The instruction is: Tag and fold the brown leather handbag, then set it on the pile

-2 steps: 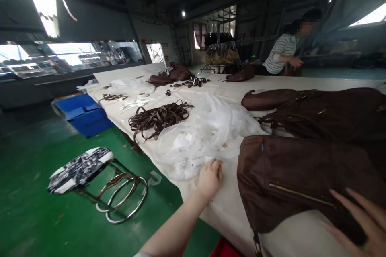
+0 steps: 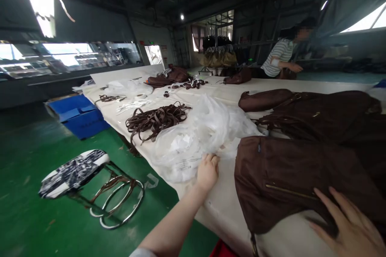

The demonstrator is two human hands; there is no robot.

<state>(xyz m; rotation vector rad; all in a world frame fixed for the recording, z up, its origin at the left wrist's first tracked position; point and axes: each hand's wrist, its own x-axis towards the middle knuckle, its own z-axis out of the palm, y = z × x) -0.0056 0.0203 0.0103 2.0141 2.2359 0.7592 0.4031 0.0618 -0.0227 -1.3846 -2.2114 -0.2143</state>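
At the near edge of the worktop (image 2: 223, 204), the left hand (image 2: 207, 171) touches a clear plastic bag (image 2: 193, 144) with curled fingers, gripping nothing I can tell. Lower right, the right hand (image 2: 350, 231) lies spread (fingers wide) on a brown bag (image 2: 286, 176); brown straps (image 2: 155, 119) lie beyond.

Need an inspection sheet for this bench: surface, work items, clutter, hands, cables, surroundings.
Surface: long pale table, crowded.
Work items: brown bag flat at the near edge; clear plastic bags beside it.
Clutter: pile of brown straps; more brown bags behind; small parts farther along.
Hands: left hand at the plastic bags' edge, fingers curled; right hand open, fingertips on the brown bag.
Cables: nothing seen.
Surroundings: stool on green floor; blue boxes; person at the far end.
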